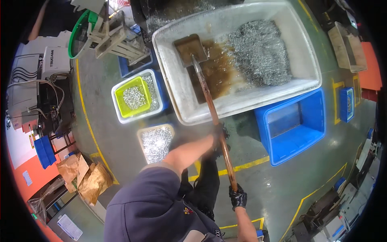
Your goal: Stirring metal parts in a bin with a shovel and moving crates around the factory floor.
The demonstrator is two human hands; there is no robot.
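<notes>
Both my hands, in black gloves, are on the long wooden shaft of a shovel (pixel 206 92). My left hand (pixel 221 135) is closed around the middle of the shaft and slightly blurred. Lower down, at the shaft's near end, my right hand (pixel 238 197) wraps round it. The square shovel blade lies at the left side of a large white tub (pixel 173 90), over brown liquid (pixel 221 74) on the tub's floor. A heap of shiny metal shavings or small parts (pixel 262 52) fills the tub's right side; which they are, I cannot tell.
A blue bin (pixel 296 139) stands tilted by the tub's near right corner. At left are a lime-green basket (pixel 147 90) of metal pieces in a white container, and a pale tub (pixel 139 135) of bright pieces. Crumpled brown paper (pixel 94 183) and machines (pixel 28 88) stand farther left.
</notes>
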